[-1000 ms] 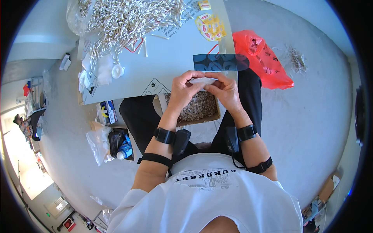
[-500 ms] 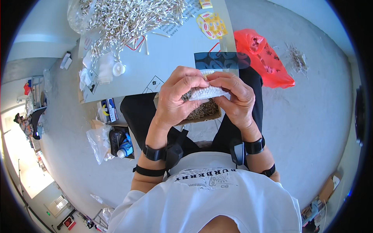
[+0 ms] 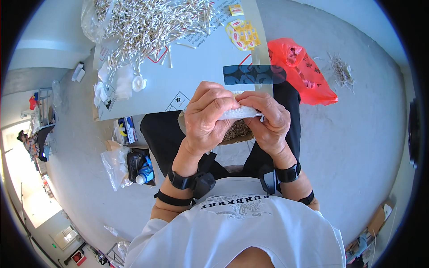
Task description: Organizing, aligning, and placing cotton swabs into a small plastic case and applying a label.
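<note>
Between my two hands is a clear bag of cotton swabs [image 3: 240, 112], its white tips packed side by side. My left hand [image 3: 208, 114] grips the bag's left end, thumb below and fingers bent over the top. On the other end, my right hand [image 3: 270, 118] pinches with its thumb and fingers. Fingers of both hands meet at the bag's upper edge, where a bit of yellow shows; they hide much of it. Below the hands, a cardboard box [image 3: 243, 139] holding many small brown pieces is partly covered.
On the table [image 3: 156, 96] lie a large heap of loose cotton swabs [image 3: 147, 31], yellow labels [image 3: 243, 35], a dark film strip [image 3: 250, 74] and a small white round container [image 3: 139, 83]. A red plastic bag [image 3: 304, 73] hangs beside the table's right edge. Scattered swabs [image 3: 341, 71] lie on the floor.
The bag has tilted, showing less of its broad side. Both hands sit slightly lower in view and still hold it.
</note>
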Tool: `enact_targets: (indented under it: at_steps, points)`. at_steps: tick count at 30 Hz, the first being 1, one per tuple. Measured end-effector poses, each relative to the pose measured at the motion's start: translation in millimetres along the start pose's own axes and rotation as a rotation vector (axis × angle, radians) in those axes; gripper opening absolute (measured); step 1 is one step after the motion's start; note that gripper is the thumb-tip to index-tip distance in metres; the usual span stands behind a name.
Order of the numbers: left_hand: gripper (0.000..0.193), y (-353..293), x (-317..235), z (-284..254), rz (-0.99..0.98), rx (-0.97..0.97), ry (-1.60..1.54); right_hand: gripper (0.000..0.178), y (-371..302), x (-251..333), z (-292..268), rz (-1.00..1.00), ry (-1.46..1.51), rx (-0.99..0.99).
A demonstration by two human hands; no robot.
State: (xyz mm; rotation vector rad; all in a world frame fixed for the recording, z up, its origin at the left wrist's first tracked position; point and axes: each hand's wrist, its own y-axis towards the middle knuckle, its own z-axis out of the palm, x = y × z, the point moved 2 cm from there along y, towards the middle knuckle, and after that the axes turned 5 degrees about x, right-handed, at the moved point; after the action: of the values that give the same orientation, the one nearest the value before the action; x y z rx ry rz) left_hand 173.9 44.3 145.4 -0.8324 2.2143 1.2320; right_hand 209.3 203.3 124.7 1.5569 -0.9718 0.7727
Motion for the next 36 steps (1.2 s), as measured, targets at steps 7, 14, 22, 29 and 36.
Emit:
enact_targets:
  at_steps: [7, 14, 22, 29, 36]
  points:
    - [0.033, 2, 0, 2, -0.069, 0.01, -0.082, 0.039, 2, -4, -4, 0.011, -0.042, -0.018]
    - [0.029, -2, 6, 4, -0.109, 0.038, -0.08, 0.035, 0, -6, -1, 0.051, -0.059, -0.023]
    - [0.023, -2, 6, 4, -0.179, 0.025, -0.13, 0.028, -4, -9, 1, 0.351, 0.017, 0.019]
    - [0.021, 4, 9, 5, -0.19, 0.097, -0.082, 0.025, 9, -11, -11, 0.198, 0.117, 0.044]
    - [0.021, 12, 4, 11, -0.082, 0.194, 0.085, 0.015, 22, -1, -11, -0.014, -0.226, 0.217]
